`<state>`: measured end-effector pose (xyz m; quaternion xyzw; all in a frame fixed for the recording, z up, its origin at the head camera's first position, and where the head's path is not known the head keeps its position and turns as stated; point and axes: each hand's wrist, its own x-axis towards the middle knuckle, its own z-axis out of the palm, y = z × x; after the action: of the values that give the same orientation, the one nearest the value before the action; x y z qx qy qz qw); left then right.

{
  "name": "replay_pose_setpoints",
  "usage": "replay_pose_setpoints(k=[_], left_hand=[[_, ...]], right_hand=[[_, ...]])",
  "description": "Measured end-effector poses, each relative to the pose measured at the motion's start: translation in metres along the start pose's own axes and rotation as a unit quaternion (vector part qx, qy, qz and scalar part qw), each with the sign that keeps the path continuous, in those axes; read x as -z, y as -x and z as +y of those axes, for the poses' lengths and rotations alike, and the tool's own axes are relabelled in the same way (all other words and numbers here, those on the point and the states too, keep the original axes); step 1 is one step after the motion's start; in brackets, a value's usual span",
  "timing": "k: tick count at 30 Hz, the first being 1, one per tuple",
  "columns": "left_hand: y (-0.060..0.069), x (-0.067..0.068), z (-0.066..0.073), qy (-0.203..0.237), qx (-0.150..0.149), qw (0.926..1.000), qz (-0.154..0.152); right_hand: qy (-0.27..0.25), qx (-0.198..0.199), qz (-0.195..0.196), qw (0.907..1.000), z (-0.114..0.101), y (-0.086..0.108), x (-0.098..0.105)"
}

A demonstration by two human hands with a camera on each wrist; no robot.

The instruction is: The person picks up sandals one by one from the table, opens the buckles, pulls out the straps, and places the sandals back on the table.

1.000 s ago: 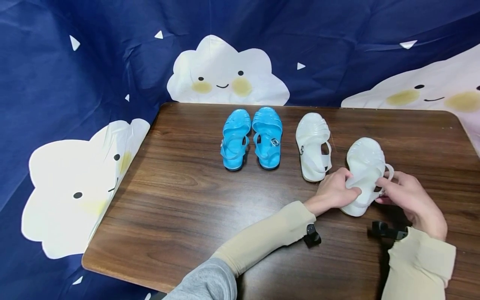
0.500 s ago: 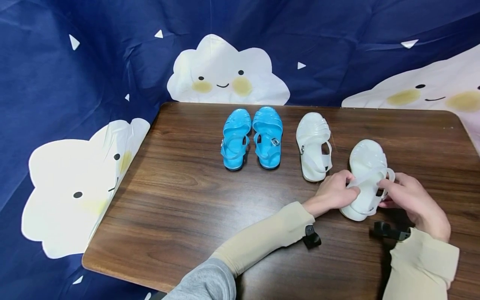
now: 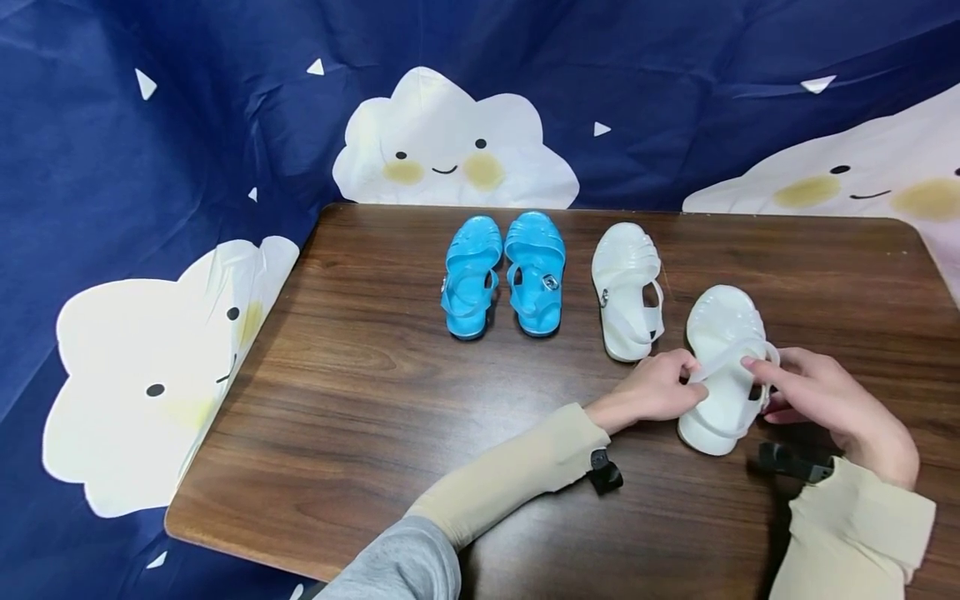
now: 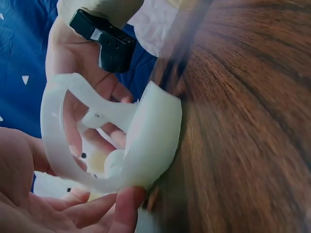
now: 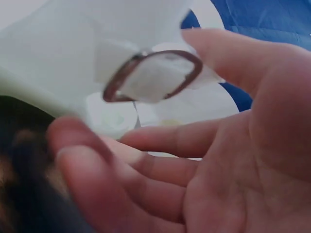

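Note:
A white jelly sandal (image 3: pixel 716 421) lies toe-away on the right part of the table, between the two hands. My left hand (image 3: pixel 654 388) holds its left side, with thumb and forefinger at the side strap. From the right, my right hand (image 3: pixel 832 400) holds the buckle side, its thumb over the strap and its fingers outside. In the left wrist view the heel strap (image 4: pixel 52 128) stands up as a loop behind the sandal's heel. A metal buckle (image 5: pixel 111 90) shows between right thumb and fingers in the blurred right wrist view.
Another white sandal (image 3: pixel 624 321) stands just left of the held one. Farther left is a pair of blue sandals (image 3: pixel 468 296), toes toward the back edge. The brown wooden table (image 3: pixel 360 400) meets a blue cloth (image 3: pixel 637 67) printed with clouds.
The held white sandal has shifted nearer to me and, lately, slightly left. My left hand has slid a little left, and my right hand has come slightly nearer. The other sandals have stayed put.

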<state>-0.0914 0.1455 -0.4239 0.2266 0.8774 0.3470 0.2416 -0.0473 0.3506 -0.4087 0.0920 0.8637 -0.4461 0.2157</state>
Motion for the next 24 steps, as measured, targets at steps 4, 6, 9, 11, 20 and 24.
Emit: replay_pose_setpoints(k=[4,6,9,11,20,24], left_hand=[[0.003,0.002,-0.005,-0.017,-0.015,0.9997,-0.012],[0.005,0.003,-0.007,-0.013,-0.019,0.9996,-0.014],[0.007,0.004,-0.01,0.0,-0.021,0.9996,-0.017],[0.008,0.005,-0.012,0.011,-0.023,0.9995,-0.017],[0.015,0.009,-0.021,0.051,-0.036,0.9974,-0.037],[0.016,0.011,-0.024,0.062,-0.041,0.9958,-0.053]], right_hand=[[0.015,0.001,-0.011,0.9998,-0.001,0.002,0.001],[0.018,0.001,-0.015,0.9997,-0.002,0.003,0.001],[0.019,0.005,-0.021,0.9996,-0.003,0.004,0.001],[0.022,0.01,-0.023,0.9994,-0.004,0.005,0.001],[0.055,0.028,-0.024,0.9978,-0.006,0.011,0.0],[0.074,0.036,-0.019,0.9964,-0.009,0.014,0.0]])
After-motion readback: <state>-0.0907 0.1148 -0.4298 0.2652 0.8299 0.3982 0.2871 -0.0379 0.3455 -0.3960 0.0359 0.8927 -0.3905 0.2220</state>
